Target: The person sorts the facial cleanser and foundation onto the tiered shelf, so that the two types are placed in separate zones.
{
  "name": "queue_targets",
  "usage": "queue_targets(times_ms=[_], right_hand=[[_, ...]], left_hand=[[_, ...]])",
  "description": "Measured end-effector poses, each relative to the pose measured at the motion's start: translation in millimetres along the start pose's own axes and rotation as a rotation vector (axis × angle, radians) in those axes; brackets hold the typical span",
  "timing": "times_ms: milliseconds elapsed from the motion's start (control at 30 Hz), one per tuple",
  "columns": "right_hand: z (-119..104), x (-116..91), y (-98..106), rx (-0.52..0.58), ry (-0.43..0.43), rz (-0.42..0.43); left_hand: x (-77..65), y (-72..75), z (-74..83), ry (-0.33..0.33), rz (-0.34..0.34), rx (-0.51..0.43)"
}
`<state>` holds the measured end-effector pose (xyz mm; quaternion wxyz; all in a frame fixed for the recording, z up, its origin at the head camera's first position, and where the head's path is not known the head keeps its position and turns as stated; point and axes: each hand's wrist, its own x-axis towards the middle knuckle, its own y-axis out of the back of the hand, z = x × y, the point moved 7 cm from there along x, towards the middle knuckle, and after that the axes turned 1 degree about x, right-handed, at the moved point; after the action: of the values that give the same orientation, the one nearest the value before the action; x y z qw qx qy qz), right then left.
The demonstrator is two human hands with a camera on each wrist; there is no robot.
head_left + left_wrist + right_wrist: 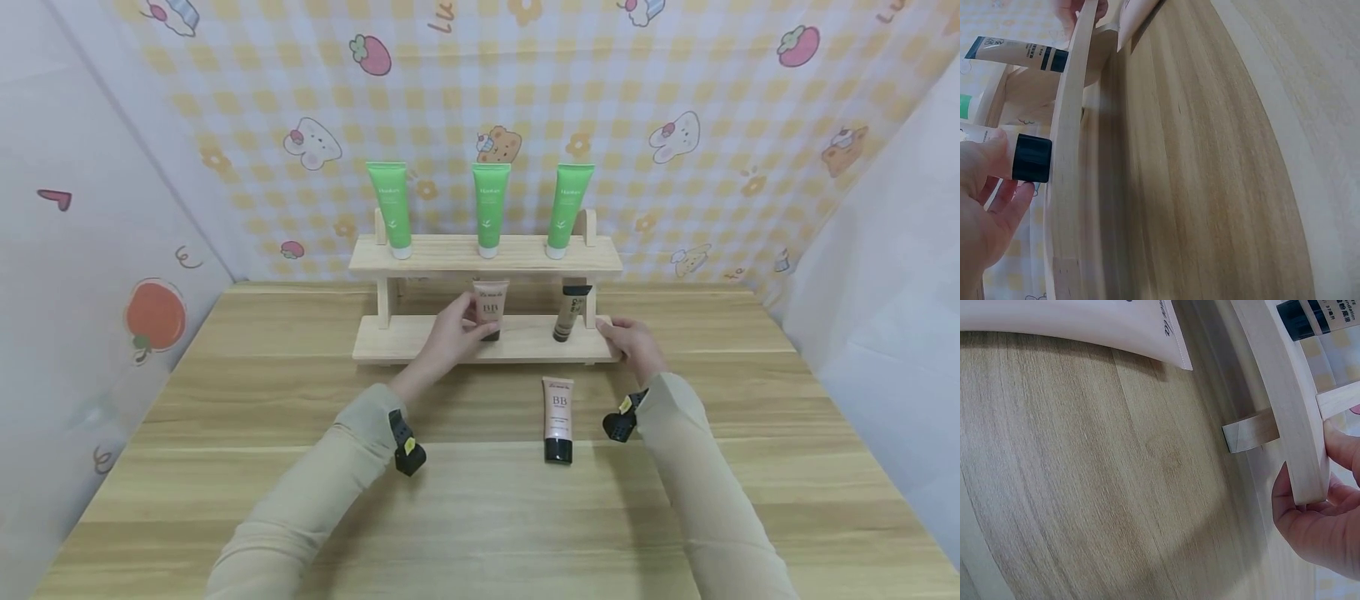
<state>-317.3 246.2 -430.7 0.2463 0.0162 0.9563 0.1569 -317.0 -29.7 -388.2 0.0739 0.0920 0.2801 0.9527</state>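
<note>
On the lower board of a two-tier wooden shelf (420, 337), my left hand (453, 329) grips a pink BB cream tube (490, 302) that stands cap down. In the left wrist view, the tube's black cap (1032, 159) meets the board, with thumb and fingers around the body above it. My right hand (632, 343) pinches the right end of that lower board; the right wrist view shows its thumb above and fingers (1286, 503) curled beneath the wood. Between the hands, a small brown tube with a black cap (569, 313) stands slightly tilted on the board.
Three green tubes (490, 208) stand in a row on the upper board. Another pink BB cream tube (558, 421) lies on the wooden table (480, 517) before the shelf. Behind rises a checked cloth backdrop (450, 108), with white cloth at both sides.
</note>
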Motion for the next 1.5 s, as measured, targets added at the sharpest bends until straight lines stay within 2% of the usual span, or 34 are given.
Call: queue_targets(times_ms=[233,400,633,800,1067,1200,1500], right_hand=[[2,0,0,-0.008,-0.022,0.001],[2,1,0,-0.020,-0.023,0.003],[-2,-2,0,-0.051,-0.027,0.005],[-2,1,1,-0.041,-0.026,0.001],[2,4,2,-0.019,-0.028,-0.005],[1,1,0,-0.052,-0.055,0.018],[2,4,-1,-0.034,-0.061,0.000]], left_hand=[[-2.6,-3.1,-3.2,0.039,-0.044,-0.033],[-4.8,0.9,-3.5,0.058,-0.033,-0.031],[-15.5,10.1,-3.3,0.138,-0.039,-0.053],[-26.2,8.7,-2.9,0.206,-0.069,-0.030],[-44.8,-17.3,5.2,0.229,-0.181,0.007],[-52.2,-35.7,10.0,0.258,-0.265,-0.003],[-60.6,-82.1,20.6,0.260,-0.428,0.018]])
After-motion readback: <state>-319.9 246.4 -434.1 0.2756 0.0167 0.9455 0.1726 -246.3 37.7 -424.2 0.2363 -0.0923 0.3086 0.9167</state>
